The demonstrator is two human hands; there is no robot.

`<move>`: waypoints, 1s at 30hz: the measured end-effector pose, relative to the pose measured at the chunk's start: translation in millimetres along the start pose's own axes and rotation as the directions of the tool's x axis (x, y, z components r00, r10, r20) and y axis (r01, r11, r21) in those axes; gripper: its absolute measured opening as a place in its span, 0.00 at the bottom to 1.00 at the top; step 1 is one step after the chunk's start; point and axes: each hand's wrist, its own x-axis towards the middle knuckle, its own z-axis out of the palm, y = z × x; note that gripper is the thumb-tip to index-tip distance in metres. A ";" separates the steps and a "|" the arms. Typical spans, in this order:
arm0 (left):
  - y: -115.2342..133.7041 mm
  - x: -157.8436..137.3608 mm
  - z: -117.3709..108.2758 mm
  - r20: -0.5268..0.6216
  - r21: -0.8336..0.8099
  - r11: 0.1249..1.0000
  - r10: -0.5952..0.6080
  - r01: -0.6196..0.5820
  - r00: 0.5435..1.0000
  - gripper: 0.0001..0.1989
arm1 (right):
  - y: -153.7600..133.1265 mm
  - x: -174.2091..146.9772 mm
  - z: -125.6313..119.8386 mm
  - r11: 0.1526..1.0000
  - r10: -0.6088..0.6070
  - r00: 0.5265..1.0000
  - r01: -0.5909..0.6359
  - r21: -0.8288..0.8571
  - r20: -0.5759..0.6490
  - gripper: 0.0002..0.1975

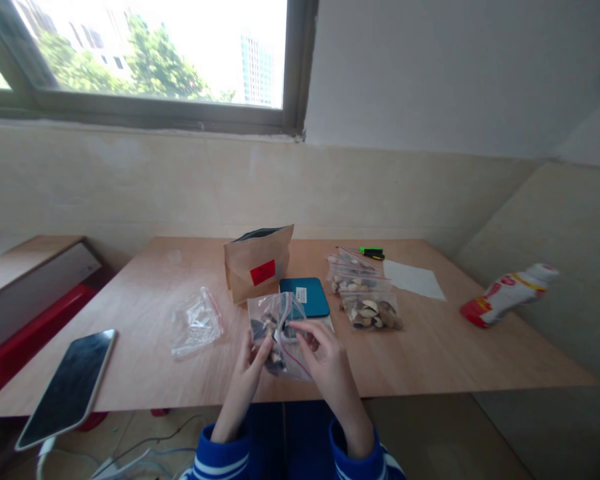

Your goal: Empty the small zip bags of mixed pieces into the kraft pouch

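Observation:
A clear zip bag [300, 365] with dark and pale dried-looking pieces in it is held up over the table's front edge. My left hand [251, 365] grips its left side, thumb in front and fingers mostly hidden behind. With thumb and index finger closed, my right hand [326, 352] pinches the bag near its mouth, by the red-lined zip. Just behind the bag lies a blue-topped flat scale-like device [316, 297], partly covered. A brown paper pouch [245, 272] with a red label stands open-topped at the back.
Several filled zip bags [371, 312] lie to the right, by a white paper [414, 279] and green-and-black pens or tools [371, 252]. A red-and-white bottle [505, 297] is far right. On the left are empty clear bags [197, 327] and a tablet [70, 387] with a cable.

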 end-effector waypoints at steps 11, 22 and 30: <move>-10.7 -5.7 -1.3 0.032 0.177 0.981 0.076 -0.080 0.997 0.24 | -1.5 -3.6 13.5 0.998 0.049 0.998 -0.048 0.048 -0.027 0.16; -5.5 -0.1 7.7 -0.032 0.036 0.992 0.124 -0.122 0.992 0.21 | 13.3 -7.3 17.4 0.846 0.270 0.928 -0.356 0.398 0.255 0.16; -9.1 6.2 15.4 -0.106 -0.057 0.993 0.094 -0.101 0.990 0.21 | 26.2 -11.0 29.2 0.779 0.354 0.918 -0.396 0.486 0.181 0.13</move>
